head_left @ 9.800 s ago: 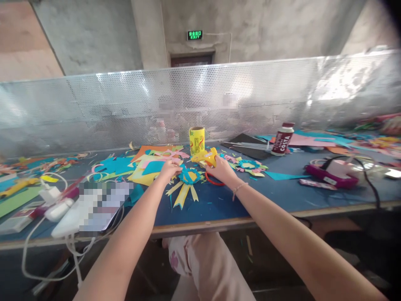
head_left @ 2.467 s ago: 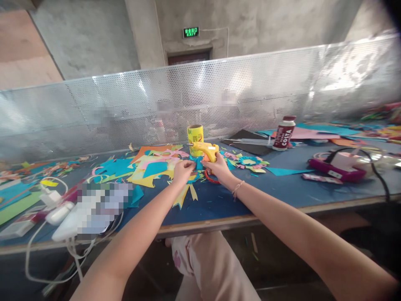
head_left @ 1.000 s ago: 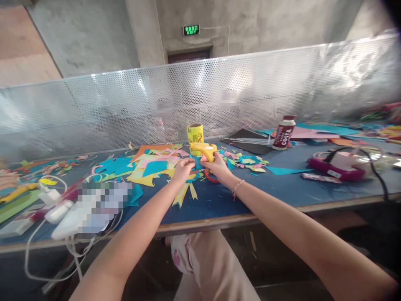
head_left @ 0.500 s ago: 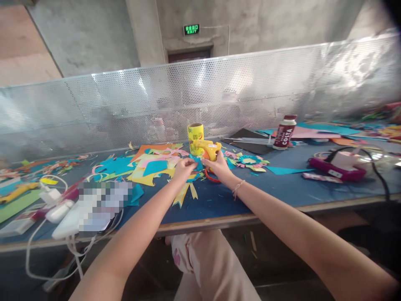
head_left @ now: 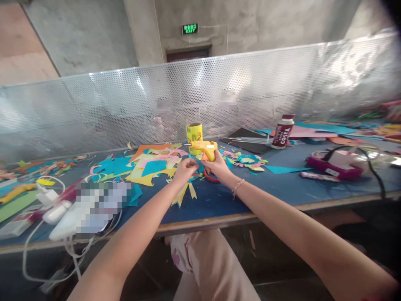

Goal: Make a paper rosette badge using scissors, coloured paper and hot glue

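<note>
My right hand [head_left: 218, 167] is closed round the grip of a yellow glue gun [head_left: 204, 148], whose nozzle points left. My left hand [head_left: 184, 169] rests with curled fingers on a blue and yellow paper rosette [head_left: 185, 189] whose yellow ribbon tails lie toward me on the blue table [head_left: 275, 188]. Both hands nearly touch over the rosette's middle, which they hide. A red ring [head_left: 211, 177] lies just under my right hand.
Cut coloured paper [head_left: 150, 165] covers the table left of my hands. A yellow tape roll [head_left: 194, 133] stands behind the gun, a Costa bottle [head_left: 282, 132] at the right. A finished paper flower [head_left: 247, 161], a pink device [head_left: 328, 169] with black cable, white chargers [head_left: 56, 211] and a perforated metal screen [head_left: 200, 96] surround the spot.
The glue gun has dipped slightly and come a little left, closer to my left hand. My left hand stays on the rosette, which it covered after the oldest frame.
</note>
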`<state>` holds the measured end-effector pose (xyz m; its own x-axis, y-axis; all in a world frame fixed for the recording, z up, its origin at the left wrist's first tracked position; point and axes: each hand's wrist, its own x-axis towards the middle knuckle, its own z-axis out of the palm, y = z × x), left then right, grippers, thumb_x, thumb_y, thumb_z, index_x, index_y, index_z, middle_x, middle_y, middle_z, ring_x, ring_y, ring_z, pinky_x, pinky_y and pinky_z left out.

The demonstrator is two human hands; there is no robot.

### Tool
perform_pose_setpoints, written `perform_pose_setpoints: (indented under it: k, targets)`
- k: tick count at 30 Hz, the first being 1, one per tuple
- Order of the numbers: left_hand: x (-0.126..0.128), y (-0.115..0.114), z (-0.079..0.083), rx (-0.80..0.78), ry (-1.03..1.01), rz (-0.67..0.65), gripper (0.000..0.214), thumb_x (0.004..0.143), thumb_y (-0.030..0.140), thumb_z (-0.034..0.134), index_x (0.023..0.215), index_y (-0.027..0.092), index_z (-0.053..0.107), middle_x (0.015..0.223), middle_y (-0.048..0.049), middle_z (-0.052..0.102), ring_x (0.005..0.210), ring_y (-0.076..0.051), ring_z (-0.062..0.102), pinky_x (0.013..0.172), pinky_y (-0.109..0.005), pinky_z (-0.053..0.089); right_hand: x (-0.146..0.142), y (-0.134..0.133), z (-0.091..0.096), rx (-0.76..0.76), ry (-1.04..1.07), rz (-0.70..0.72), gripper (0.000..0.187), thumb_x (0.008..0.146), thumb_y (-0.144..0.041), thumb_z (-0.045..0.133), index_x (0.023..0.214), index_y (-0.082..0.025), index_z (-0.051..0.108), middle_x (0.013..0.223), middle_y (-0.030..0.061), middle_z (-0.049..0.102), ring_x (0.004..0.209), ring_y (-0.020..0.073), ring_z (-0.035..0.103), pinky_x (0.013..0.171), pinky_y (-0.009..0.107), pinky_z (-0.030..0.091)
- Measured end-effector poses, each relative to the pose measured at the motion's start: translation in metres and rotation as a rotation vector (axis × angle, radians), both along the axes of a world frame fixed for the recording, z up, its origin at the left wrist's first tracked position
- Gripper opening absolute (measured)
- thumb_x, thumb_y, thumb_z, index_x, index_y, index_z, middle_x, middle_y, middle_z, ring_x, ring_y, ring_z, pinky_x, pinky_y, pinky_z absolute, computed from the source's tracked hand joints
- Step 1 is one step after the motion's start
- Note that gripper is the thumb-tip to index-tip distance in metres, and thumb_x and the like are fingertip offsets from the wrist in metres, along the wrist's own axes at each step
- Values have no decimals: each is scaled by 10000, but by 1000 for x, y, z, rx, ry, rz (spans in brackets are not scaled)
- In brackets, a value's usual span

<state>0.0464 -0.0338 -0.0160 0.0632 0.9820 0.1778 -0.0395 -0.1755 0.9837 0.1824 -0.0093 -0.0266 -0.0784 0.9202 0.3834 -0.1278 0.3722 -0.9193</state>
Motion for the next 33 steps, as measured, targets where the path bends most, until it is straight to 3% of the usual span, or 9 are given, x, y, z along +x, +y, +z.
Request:
perform_pose_setpoints:
  k: [9,16,33]
  targets:
    - [1,-1,0,-20,-10,-9,154,663,137,667,651,147,514,624,25,497,590,-95,535,573,-274,542,0,0,0,0,-7,26,414,610,-275,655,849,-236,319,484,-132,440,328,62,399,335,191,336]
    - [0,1,-5,29,29,-12,93,688,125,621,663,146,533,640,15,510,597,-97,544,560,-264,540,-1,-6,3,-29,-46,33,421,586,-278,671,846,-230,342,570,-111,488,359,46,418,349,181,335]
    - [0,-1,-2,-19,-31,-29,83,650,130,627,644,142,545,615,15,516,592,-101,542,558,-265,540,0,-6,4,-48,-49,4,415,586,-256,675,855,-225,360,554,-111,473,350,39,390,344,181,324]
